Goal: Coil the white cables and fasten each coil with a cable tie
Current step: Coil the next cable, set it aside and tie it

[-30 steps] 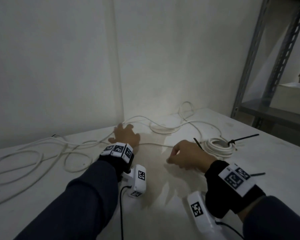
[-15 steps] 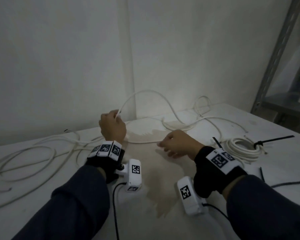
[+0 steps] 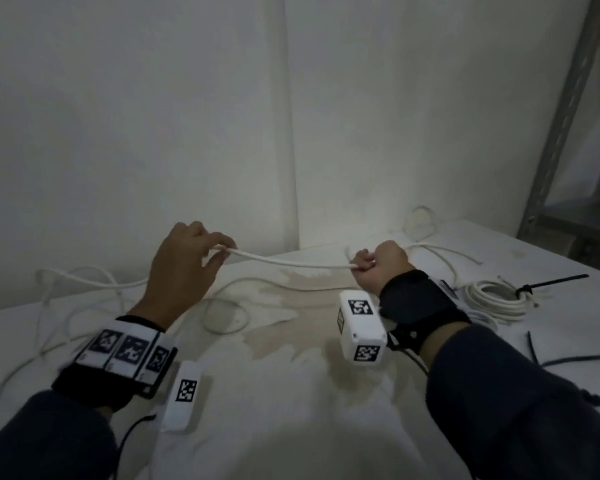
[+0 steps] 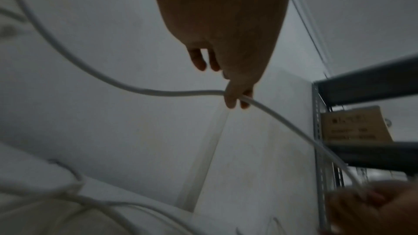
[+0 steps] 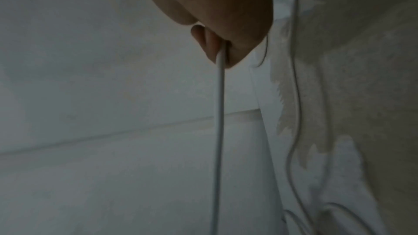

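While your left hand (image 3: 182, 271) pinches the white cable (image 3: 291, 262) and your right hand (image 3: 378, 268) fists its end, it spans sideways between both sets of fingers.

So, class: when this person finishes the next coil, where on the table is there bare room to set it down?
The near middle of the table, between the two forearms, is bare. Crowded: loose white cable sprawls at left; at right lie the tied coil and spare cable ties. The left hand and right hand hold a cable span above the middle.
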Demonstrator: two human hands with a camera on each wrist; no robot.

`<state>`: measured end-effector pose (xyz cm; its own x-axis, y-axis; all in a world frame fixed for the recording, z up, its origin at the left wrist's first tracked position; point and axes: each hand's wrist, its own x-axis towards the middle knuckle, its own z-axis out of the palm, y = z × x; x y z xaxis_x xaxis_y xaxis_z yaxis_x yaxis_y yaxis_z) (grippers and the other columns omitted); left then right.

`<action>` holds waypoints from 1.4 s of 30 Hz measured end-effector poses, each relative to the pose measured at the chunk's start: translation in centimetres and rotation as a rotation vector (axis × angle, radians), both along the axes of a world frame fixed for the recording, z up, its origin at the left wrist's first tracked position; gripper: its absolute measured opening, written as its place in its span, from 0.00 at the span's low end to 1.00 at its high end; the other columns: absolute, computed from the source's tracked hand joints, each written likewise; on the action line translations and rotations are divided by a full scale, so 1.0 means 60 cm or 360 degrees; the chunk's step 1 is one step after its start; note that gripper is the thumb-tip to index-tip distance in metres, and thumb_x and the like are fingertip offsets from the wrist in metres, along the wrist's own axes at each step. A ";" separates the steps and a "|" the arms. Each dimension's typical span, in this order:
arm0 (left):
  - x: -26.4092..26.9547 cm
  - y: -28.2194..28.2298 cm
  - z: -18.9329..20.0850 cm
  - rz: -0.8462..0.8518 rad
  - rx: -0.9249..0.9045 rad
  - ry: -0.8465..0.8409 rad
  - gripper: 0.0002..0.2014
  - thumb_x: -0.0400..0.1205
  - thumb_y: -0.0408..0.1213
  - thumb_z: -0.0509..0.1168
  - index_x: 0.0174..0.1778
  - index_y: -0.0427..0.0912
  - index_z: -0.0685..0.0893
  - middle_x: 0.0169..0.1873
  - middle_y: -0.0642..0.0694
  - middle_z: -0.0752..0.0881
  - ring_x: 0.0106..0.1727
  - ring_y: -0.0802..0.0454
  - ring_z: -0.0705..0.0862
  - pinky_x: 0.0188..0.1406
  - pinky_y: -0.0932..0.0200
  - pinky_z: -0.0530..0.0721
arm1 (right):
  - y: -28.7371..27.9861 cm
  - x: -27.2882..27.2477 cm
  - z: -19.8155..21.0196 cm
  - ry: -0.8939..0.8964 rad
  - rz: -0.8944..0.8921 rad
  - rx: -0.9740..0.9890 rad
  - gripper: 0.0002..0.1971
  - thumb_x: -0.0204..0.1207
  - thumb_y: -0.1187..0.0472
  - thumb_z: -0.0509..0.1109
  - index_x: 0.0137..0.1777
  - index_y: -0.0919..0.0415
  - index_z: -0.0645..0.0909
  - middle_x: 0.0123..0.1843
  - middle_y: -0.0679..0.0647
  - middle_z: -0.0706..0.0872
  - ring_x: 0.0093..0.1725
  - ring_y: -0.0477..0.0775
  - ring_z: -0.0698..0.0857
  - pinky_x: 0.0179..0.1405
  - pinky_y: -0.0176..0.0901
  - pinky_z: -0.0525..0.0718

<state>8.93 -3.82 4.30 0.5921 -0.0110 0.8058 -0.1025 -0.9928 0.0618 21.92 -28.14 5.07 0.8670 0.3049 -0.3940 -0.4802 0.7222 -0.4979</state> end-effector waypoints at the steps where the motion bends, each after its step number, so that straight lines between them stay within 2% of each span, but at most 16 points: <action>1: -0.016 0.000 0.000 0.0168 -0.0088 0.0054 0.04 0.77 0.28 0.70 0.42 0.41 0.87 0.25 0.54 0.71 0.32 0.46 0.75 0.33 0.52 0.78 | 0.008 -0.012 0.002 -0.0069 0.0133 -0.0119 0.14 0.80 0.71 0.40 0.38 0.63 0.65 0.26 0.54 0.66 0.11 0.46 0.61 0.10 0.31 0.56; 4: -0.054 0.004 0.002 0.0467 -0.0769 0.0304 0.06 0.82 0.32 0.61 0.43 0.37 0.82 0.31 0.40 0.86 0.37 0.40 0.83 0.39 0.51 0.78 | 0.024 -0.052 0.011 -0.0285 0.0567 -0.0316 0.14 0.84 0.68 0.46 0.43 0.68 0.71 0.15 0.51 0.63 0.11 0.45 0.60 0.06 0.33 0.56; 7: -0.073 -0.001 0.014 0.0122 -0.2212 0.0453 0.09 0.81 0.34 0.55 0.43 0.35 0.79 0.39 0.35 0.85 0.39 0.42 0.82 0.44 0.50 0.82 | 0.026 -0.097 0.016 -0.0466 0.0902 -0.0405 0.14 0.83 0.66 0.51 0.55 0.73 0.76 0.20 0.50 0.63 0.15 0.43 0.63 0.09 0.32 0.59; 9: -0.074 0.000 0.022 -0.0203 -0.2912 0.0119 0.04 0.80 0.31 0.55 0.43 0.35 0.73 0.35 0.36 0.77 0.36 0.43 0.80 0.44 0.47 0.85 | 0.021 -0.118 0.016 -0.0565 0.1021 -0.0497 0.14 0.82 0.67 0.52 0.57 0.72 0.77 0.23 0.49 0.62 0.17 0.43 0.63 0.11 0.31 0.61; 11: -0.085 0.012 0.035 -0.0434 -0.3156 -0.0305 0.02 0.82 0.30 0.58 0.46 0.36 0.71 0.38 0.38 0.76 0.38 0.45 0.81 0.41 0.50 0.89 | 0.017 -0.137 0.013 -0.0586 0.1051 -0.0560 0.14 0.82 0.68 0.51 0.58 0.72 0.77 0.25 0.50 0.62 0.18 0.43 0.64 0.13 0.30 0.64; 14: -0.111 0.024 0.075 -0.0575 -0.3194 -0.0529 0.11 0.83 0.36 0.60 0.61 0.40 0.77 0.60 0.45 0.81 0.50 0.53 0.83 0.40 0.61 0.87 | 0.012 -0.152 0.006 -0.0448 0.0933 -0.0570 0.07 0.84 0.68 0.50 0.50 0.66 0.70 0.27 0.52 0.64 0.15 0.44 0.67 0.12 0.30 0.68; 16: -0.125 0.019 0.100 -0.0476 -0.3268 -0.0481 0.23 0.84 0.43 0.58 0.76 0.45 0.72 0.75 0.49 0.73 0.68 0.53 0.79 0.55 0.59 0.83 | 0.011 -0.157 0.001 -0.0363 0.0790 -0.0611 0.06 0.86 0.67 0.50 0.49 0.65 0.67 0.29 0.55 0.68 0.16 0.47 0.70 0.11 0.29 0.70; 20: -0.151 0.004 0.136 -0.0279 -0.3082 -0.0689 0.25 0.89 0.37 0.52 0.82 0.35 0.58 0.79 0.37 0.65 0.76 0.43 0.72 0.67 0.52 0.74 | 0.014 -0.168 -0.003 -0.0427 0.0572 -0.0750 0.08 0.87 0.71 0.46 0.60 0.66 0.65 0.37 0.59 0.70 0.30 0.51 0.69 0.10 0.29 0.71; 22: -0.168 0.005 0.135 -0.0278 -0.3124 -0.0726 0.24 0.89 0.39 0.51 0.81 0.34 0.59 0.77 0.37 0.69 0.76 0.44 0.72 0.57 0.56 0.74 | 0.012 -0.172 -0.010 -0.0498 0.0545 -0.0874 0.12 0.84 0.74 0.44 0.59 0.69 0.67 0.36 0.58 0.68 0.30 0.51 0.66 0.10 0.28 0.68; 24: -0.196 0.008 0.118 -0.0227 -0.3190 -0.0676 0.21 0.88 0.40 0.52 0.78 0.38 0.65 0.71 0.38 0.75 0.68 0.47 0.78 0.41 0.56 0.77 | 0.006 -0.180 -0.024 -0.0592 0.0657 -0.1130 0.14 0.81 0.76 0.44 0.55 0.72 0.70 0.33 0.57 0.67 0.26 0.50 0.66 0.10 0.27 0.66; 26: -0.223 0.025 0.094 -0.0078 -0.3250 -0.0678 0.11 0.87 0.36 0.53 0.62 0.37 0.75 0.53 0.40 0.81 0.47 0.50 0.82 0.27 0.61 0.74 | -0.003 -0.193 -0.039 -0.0650 0.0828 -0.1374 0.13 0.80 0.77 0.48 0.48 0.73 0.75 0.29 0.57 0.70 0.23 0.50 0.70 0.13 0.28 0.71; 28: -0.251 0.046 0.068 -0.0079 -0.3323 -0.0583 0.10 0.86 0.31 0.51 0.37 0.37 0.69 0.28 0.43 0.76 0.22 0.55 0.74 0.17 0.68 0.66 | -0.011 -0.207 -0.053 -0.0632 0.0979 -0.1480 0.11 0.78 0.78 0.53 0.44 0.73 0.77 0.30 0.59 0.74 0.27 0.52 0.74 0.16 0.33 0.78; 30: -0.268 0.065 0.062 -0.0095 -0.3236 -0.0321 0.15 0.85 0.26 0.48 0.31 0.39 0.65 0.19 0.46 0.67 0.09 0.58 0.63 0.07 0.70 0.56 | -0.012 -0.221 -0.060 -0.0632 0.1081 -0.1516 0.10 0.77 0.78 0.56 0.43 0.73 0.79 0.33 0.61 0.76 0.31 0.55 0.77 0.24 0.42 0.84; 34: -0.286 0.051 0.111 -0.0420 -0.2679 0.0102 0.14 0.86 0.26 0.48 0.38 0.40 0.73 0.27 0.50 0.68 0.10 0.63 0.58 0.05 0.71 0.53 | 0.011 -0.246 -0.061 -0.0738 0.1102 -0.1551 0.08 0.79 0.78 0.58 0.42 0.71 0.77 0.32 0.62 0.75 0.32 0.59 0.77 0.38 0.54 0.85; 39: -0.312 0.039 0.204 -0.0806 -0.2314 -0.0144 0.15 0.87 0.27 0.49 0.52 0.44 0.81 0.27 0.52 0.74 0.14 0.63 0.60 0.11 0.72 0.56 | 0.041 -0.260 -0.054 -0.0883 0.0941 -0.1531 0.12 0.74 0.81 0.62 0.53 0.69 0.66 0.38 0.67 0.79 0.31 0.60 0.81 0.25 0.48 0.86; 42: -0.319 0.049 0.234 -0.0804 -0.2281 -0.0350 0.16 0.87 0.26 0.51 0.55 0.46 0.83 0.31 0.50 0.80 0.15 0.62 0.63 0.13 0.71 0.59 | 0.055 -0.253 -0.050 -0.0853 0.0774 -0.1361 0.13 0.77 0.75 0.64 0.60 0.68 0.69 0.35 0.65 0.78 0.27 0.58 0.80 0.22 0.44 0.84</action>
